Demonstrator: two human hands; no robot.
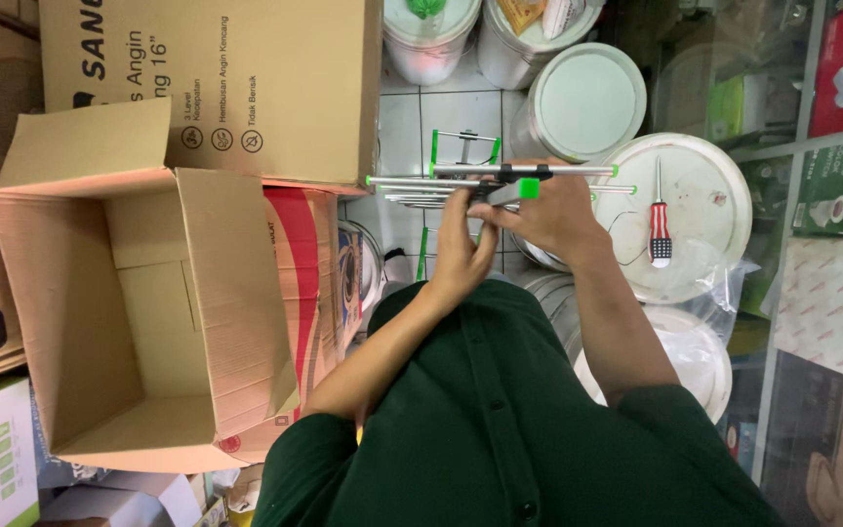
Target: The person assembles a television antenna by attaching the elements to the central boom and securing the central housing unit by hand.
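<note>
I hold a metal antenna (461,179) made of thin silver rods with green plastic end caps, out in front of my chest. My left hand (462,244) grips it from below at the middle, fingers closed around the central bar. My right hand (550,213) closes over the same bar from the right, next to a green clip. Both arms reach out of dark green sleeves. The lower rods are partly hidden behind my hands.
An open cardboard box (197,293) lies at left, with another printed carton (246,78) above it. A red-handled screwdriver (660,224) rests on a white bucket lid (704,195) at right. More lidded buckets (587,98) stand beyond, on tiled floor, with packaged goods along the right.
</note>
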